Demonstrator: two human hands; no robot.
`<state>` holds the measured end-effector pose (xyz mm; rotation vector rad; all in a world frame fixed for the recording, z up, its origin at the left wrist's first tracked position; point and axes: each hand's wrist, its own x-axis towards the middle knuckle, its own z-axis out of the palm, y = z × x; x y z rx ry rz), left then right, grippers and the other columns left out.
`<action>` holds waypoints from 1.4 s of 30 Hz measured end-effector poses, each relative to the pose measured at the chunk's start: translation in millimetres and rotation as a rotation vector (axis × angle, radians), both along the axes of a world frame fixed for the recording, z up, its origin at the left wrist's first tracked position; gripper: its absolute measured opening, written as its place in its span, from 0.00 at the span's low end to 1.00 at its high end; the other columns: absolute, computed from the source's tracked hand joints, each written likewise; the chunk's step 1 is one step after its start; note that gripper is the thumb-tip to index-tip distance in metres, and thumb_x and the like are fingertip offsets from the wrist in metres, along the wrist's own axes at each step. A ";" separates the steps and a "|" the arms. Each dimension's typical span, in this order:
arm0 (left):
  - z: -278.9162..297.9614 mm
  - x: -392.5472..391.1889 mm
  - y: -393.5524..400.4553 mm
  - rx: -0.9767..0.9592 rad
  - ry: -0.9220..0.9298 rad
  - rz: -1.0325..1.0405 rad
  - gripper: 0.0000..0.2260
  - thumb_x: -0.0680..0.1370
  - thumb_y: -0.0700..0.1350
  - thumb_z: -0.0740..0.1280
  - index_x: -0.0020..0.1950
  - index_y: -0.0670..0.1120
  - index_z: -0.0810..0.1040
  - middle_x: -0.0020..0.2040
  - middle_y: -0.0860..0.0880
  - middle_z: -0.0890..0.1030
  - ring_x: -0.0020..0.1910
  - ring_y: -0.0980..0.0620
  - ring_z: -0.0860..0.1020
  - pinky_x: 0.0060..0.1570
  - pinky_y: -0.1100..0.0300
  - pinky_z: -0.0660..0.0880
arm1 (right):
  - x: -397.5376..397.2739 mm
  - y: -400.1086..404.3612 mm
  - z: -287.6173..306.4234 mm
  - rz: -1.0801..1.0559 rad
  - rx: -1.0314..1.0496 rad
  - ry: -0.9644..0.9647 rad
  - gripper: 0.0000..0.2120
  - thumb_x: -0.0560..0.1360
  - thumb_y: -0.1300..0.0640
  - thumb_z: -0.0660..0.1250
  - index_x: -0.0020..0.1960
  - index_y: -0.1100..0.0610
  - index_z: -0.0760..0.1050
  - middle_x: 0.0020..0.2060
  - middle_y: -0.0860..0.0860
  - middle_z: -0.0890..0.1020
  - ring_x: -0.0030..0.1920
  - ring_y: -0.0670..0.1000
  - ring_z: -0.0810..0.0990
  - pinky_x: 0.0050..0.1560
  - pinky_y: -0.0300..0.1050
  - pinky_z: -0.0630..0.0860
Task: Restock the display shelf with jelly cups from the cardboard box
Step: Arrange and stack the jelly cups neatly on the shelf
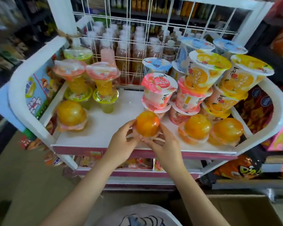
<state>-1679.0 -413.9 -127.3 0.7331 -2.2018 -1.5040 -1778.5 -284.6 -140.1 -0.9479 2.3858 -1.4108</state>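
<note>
An orange jelly cup point(147, 123), turned upside down, is held between both hands just above the front middle of the white display shelf point(104, 128). My left hand point(122, 142) grips its left side and my right hand point(162, 144) pinches its rim from the right. Two more upside-down orange jelly cups point(197, 128) point(226, 130) stand on the shelf to the right, and another orange cup point(71, 115) sits at the front left. The cardboard box point(240, 209) lies open at the bottom right, below my right arm.
Stacked white cups with orange and peach prints point(201, 82) fill the shelf's right rear. Tall clear cups with pink and green lids point(103, 85) stand at the left rear. A white wire grid point(153, 38) backs the shelf, with bottles behind. Snack bags point(238, 168) hang at right.
</note>
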 end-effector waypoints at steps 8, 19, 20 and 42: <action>3.4 48.9 -37.3 0.058 0.030 0.244 0.23 0.79 0.43 0.69 0.73 0.51 0.70 0.66 0.57 0.75 0.55 0.74 0.73 0.48 0.81 0.68 | 23.0 -73.0 4.9 0.203 -0.030 -0.004 0.34 0.70 0.50 0.77 0.72 0.57 0.70 0.58 0.51 0.81 0.54 0.45 0.80 0.50 0.27 0.76; 3.0 85.6 -60.2 0.172 0.027 0.312 0.16 0.80 0.46 0.68 0.64 0.63 0.73 0.58 0.65 0.77 0.58 0.67 0.76 0.62 0.61 0.74 | 35.2 -108.0 2.8 0.247 -0.077 -0.086 0.32 0.71 0.55 0.77 0.71 0.57 0.71 0.53 0.48 0.80 0.49 0.34 0.78 0.48 0.26 0.74; 1.1 88.6 -62.4 0.188 0.037 0.350 0.15 0.80 0.46 0.68 0.60 0.66 0.75 0.57 0.62 0.79 0.58 0.63 0.77 0.64 0.56 0.74 | 34.9 -109.4 2.8 0.247 -0.075 -0.094 0.32 0.71 0.56 0.77 0.71 0.58 0.71 0.53 0.47 0.80 0.48 0.31 0.78 0.47 0.24 0.73; 6.3 93.8 -49.7 -0.092 0.160 0.350 0.14 0.80 0.42 0.66 0.64 0.55 0.75 0.50 0.59 0.79 0.50 0.61 0.78 0.47 0.69 0.75 | 46.8 -100.3 12.7 0.133 -0.078 -0.091 0.32 0.72 0.51 0.76 0.72 0.53 0.69 0.61 0.43 0.76 0.57 0.44 0.79 0.48 0.26 0.76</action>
